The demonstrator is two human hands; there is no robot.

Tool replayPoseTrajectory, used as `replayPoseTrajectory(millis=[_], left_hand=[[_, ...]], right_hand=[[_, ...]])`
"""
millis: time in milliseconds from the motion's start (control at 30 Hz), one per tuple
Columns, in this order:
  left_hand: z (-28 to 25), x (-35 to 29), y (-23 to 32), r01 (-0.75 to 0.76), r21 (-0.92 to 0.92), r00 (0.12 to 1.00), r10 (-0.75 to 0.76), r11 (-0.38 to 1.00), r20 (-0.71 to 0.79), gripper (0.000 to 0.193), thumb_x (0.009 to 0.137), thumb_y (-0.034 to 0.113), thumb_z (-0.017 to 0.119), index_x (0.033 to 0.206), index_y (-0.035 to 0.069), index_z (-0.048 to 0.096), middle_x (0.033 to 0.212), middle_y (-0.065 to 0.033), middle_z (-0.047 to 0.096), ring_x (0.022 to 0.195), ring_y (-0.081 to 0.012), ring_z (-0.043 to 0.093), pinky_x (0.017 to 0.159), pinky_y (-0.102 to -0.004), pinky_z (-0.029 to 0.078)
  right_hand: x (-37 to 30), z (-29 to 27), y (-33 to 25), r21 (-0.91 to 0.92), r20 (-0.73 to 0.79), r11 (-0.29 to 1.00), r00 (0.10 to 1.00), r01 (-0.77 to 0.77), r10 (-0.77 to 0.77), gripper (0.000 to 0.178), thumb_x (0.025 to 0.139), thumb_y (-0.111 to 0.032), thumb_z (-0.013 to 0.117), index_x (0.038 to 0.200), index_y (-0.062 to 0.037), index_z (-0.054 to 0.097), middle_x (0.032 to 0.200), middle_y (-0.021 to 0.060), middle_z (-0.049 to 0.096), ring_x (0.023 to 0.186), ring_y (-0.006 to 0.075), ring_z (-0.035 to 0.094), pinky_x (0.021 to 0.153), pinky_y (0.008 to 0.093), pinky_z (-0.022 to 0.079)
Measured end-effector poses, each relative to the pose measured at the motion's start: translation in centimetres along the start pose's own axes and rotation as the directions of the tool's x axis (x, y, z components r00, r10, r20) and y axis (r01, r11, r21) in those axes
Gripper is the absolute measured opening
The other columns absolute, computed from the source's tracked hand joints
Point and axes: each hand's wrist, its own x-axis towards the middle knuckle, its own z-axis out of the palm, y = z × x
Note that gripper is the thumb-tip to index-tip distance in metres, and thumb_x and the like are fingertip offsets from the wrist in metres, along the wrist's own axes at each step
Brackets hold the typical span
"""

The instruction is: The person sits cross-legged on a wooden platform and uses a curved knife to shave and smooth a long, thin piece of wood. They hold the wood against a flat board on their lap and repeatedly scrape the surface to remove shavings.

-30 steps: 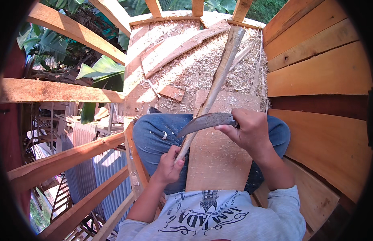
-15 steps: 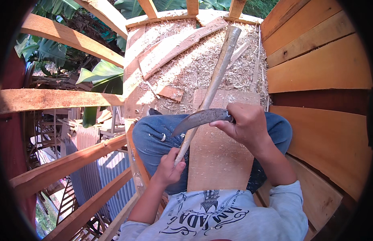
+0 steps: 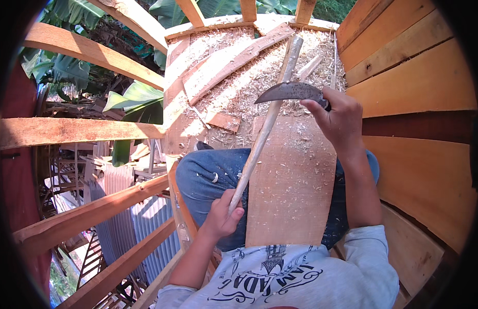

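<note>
My left hand (image 3: 225,215) is closed round the near, thinner end of a long pale wooden stick (image 3: 270,121), which slants up and away to the right. My right hand (image 3: 343,117) grips a curved knife (image 3: 290,92) by its handle, most of which the fingers hide. The dark blade points left and lies across the upper part of the stick; whether it touches the wood I cannot tell. Beneath the stick, a flat wooden board (image 3: 293,190) rests between my legs, sprinkled with shavings.
Wood shavings (image 3: 223,85) cover the floor ahead. A long rough plank (image 3: 239,64) and a small wood offcut (image 3: 223,121) lie among them. Slatted wooden rails (image 3: 84,132) border my left, with corrugated sheets (image 3: 113,206) below. A plank wall (image 3: 414,92) stands close on the right.
My right hand has carried the knife away from me, up along the stick toward its far end. My left hand keeps hold of the near end, barely shifted.
</note>
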Motion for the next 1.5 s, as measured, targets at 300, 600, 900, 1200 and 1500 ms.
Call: replayPoseTrajectory(millis=[300,600,900,1200,1500], left_hand=[[-0.2,0.2,-0.1,-0.038,0.042,0.999,0.038,0.998,0.011,0.030,0.086,0.019,0.059,0.105,-0.001,0.050,0.069,-0.0094,0.056,0.057,-0.0230,0.059,0.054,-0.0311,0.046],[0.1,0.2,-0.2,-0.048,0.058,0.999,0.047,0.997,0.015,0.030,0.085,0.019,0.059,0.105,-0.001,0.050,0.071,-0.0087,0.057,0.058,-0.0212,0.060,0.056,-0.0298,0.046],[0.2,-0.3,-0.5,-0.022,0.069,1.000,0.022,0.997,-0.010,0.033,0.086,0.025,0.060,0.104,-0.001,0.049,0.069,-0.0085,0.054,0.057,-0.0194,0.057,0.055,-0.0295,0.045],[0.7,-0.4,-0.6,-0.065,0.098,0.997,0.067,0.993,-0.027,0.035,0.088,0.029,0.059,0.103,-0.001,0.049,0.066,-0.0079,0.054,0.055,-0.0210,0.058,0.053,-0.0302,0.045],[1.4,-0.2,-0.9,-0.066,0.073,0.986,0.076,0.995,-0.145,0.034,0.093,0.031,0.051,0.102,-0.001,0.049,0.067,-0.0089,0.056,0.055,-0.0185,0.057,0.053,-0.0292,0.044]], right_hand=[[1.1,-0.6,-1.1,0.406,0.114,0.900,0.986,-0.158,0.121,0.050,0.080,-0.050,0.065,0.057,-0.0073,0.052,0.050,0.0073,0.051,0.043,0.0240,0.055,0.042,0.0334,0.043],[0.8,-0.1,1.2,0.206,0.081,0.978,0.997,0.000,-0.018,0.051,0.084,-0.050,0.060,0.060,-0.0052,0.055,0.052,0.0107,0.053,0.044,0.0254,0.055,0.043,0.0345,0.042],[0.2,0.4,0.6,0.294,0.101,0.954,0.991,0.058,-0.091,0.050,0.086,-0.049,0.060,0.062,-0.0052,0.055,0.050,0.0104,0.051,0.042,0.0238,0.054,0.043,0.0334,0.042],[0.8,1.0,2.6,0.452,-0.020,0.867,0.970,-0.208,0.243,0.051,0.096,-0.038,0.051,0.064,0.0017,0.054,0.047,0.0036,0.042,0.045,0.0096,0.037,0.043,0.0309,0.030],[-3.4,3.7,8.4,0.579,0.037,0.695,0.865,-0.427,0.501,0.050,0.091,-0.037,0.059,0.061,0.0013,0.051,0.050,-0.0039,0.037,0.049,0.0049,0.032,0.043,0.0289,0.025]])
